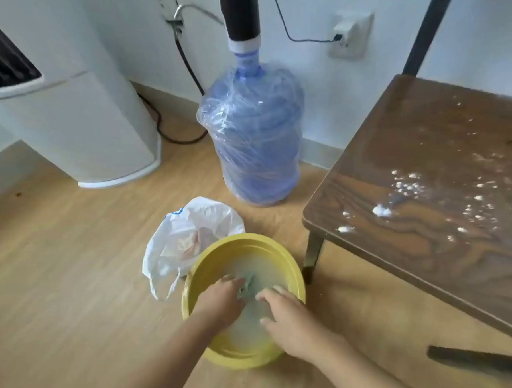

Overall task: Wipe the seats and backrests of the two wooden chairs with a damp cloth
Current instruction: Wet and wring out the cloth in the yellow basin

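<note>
A yellow basin (277, 253) of cloudy water stands on the wooden floor in front of me. Both my hands are down in it. My left hand (222, 302) and my right hand (288, 319) close around a small greenish cloth (249, 284) that lies mostly under the water, with only a patch showing between my fingers. To the right stands a dark wooden chair (405, 233). White powder and crumbs (381, 210) are scattered over its seat. Its backrest is out of view apart from a dark upright post (427, 27).
A white plastic bag (188, 227) with rubbish lies against the basin's far left side. A blue water jug (254, 134) wrapped in film stands by the wall. A white standing appliance (76, 126) and trailing black cables occupy the left corner. A dark chair bar (483, 360) runs low at right.
</note>
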Demonstrator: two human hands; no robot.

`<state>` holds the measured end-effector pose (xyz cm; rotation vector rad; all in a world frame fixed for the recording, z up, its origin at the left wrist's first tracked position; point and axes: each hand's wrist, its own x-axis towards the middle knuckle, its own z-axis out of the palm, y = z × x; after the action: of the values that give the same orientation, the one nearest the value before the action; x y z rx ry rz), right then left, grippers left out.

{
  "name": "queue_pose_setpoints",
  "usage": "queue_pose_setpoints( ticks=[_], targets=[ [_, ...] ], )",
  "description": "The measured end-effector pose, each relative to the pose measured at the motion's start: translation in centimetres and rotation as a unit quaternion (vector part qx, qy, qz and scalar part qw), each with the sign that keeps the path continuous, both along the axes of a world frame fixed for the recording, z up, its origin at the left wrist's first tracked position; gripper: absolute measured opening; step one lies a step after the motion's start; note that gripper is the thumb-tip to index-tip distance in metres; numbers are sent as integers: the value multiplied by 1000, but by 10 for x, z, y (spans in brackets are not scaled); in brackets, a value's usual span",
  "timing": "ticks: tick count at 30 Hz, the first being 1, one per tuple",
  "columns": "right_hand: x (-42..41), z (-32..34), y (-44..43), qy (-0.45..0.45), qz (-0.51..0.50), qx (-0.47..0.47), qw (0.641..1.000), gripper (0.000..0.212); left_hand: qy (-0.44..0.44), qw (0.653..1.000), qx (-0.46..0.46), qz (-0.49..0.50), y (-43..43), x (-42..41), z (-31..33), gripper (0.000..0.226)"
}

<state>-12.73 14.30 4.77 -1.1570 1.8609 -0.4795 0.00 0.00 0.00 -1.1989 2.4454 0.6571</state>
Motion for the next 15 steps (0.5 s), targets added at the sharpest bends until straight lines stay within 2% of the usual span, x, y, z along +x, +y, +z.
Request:
queue_pose_setpoints(
  ticks=[1, 3, 4, 6, 8, 11, 12, 13, 14, 15],
  targets=[
    [0, -25, -11, 14, 15, 17, 1000, 52, -19, 999, -1, -41, -3, -1, -22, 69],
    [-1, -71, -33, 107, 83, 52, 989, 79, -73, 991, -13, -113, -11, -5, -61, 92],
    [-1, -87, -43, 153, 112, 61, 980, 92, -89, 989, -10, -119, -13, -7, -74, 97],
    [3, -120, -57, 206, 169, 80, 961, 110, -82, 990, -29, -107, -18, -8, -100, 83],
    [6, -143, -65, 222, 180, 89, 954, 118, -3, 998, -33, -49, -23, -7, -114, 57],
    [5, -158, -76, 235, 139, 39, 961, 111, 114, 985, 59, 111, -25, -9, -112, 40],
    [6, -158, -78, 188, 100, 21, 977, 104, 153, 969, 106, 164, -24, -9, -109, 37],
    [6, -157, -80, 96, 44, 8, 994, 97, 199, 941, 156, 227, -22, -8, -106, 39],
    [6, -155, -83, -26, -22, 2, 999, 92, 245, 903, 207, 287, -18, -8, -101, 43],
    [7, -151, -86, -143, -77, -5, 987, 89, 283, 862, 250, 337, -15, -9, -96, 49]
  ],
)
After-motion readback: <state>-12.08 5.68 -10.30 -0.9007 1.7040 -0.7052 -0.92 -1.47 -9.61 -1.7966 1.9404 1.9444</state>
